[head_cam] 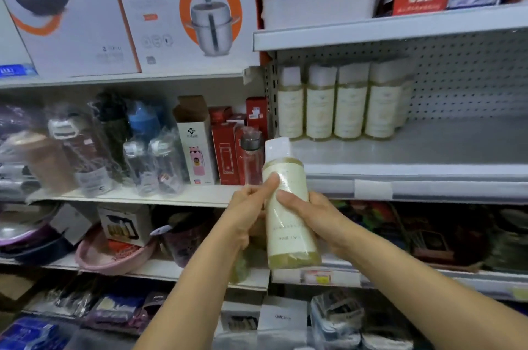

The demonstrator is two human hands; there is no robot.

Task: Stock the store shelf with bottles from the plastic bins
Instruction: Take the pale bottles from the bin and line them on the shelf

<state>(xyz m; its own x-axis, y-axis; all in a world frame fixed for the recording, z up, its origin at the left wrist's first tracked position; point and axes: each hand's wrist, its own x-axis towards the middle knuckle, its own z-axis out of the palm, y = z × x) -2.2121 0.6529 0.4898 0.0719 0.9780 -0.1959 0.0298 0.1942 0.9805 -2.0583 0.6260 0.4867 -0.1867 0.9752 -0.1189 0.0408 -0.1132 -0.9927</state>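
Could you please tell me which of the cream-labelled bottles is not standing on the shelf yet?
The bottle in front, held by the left hand and right hand. The other bottles stand upright in a row at the back of the shelf.

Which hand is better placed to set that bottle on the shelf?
Probably the right: right hand grips the bottle on the side nearer the bare shelf, right of the stocked row; left hand sits farther away.

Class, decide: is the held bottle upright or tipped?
Nearly upright: bottle leans slightly left, white cap on top, held by left hand and right hand.
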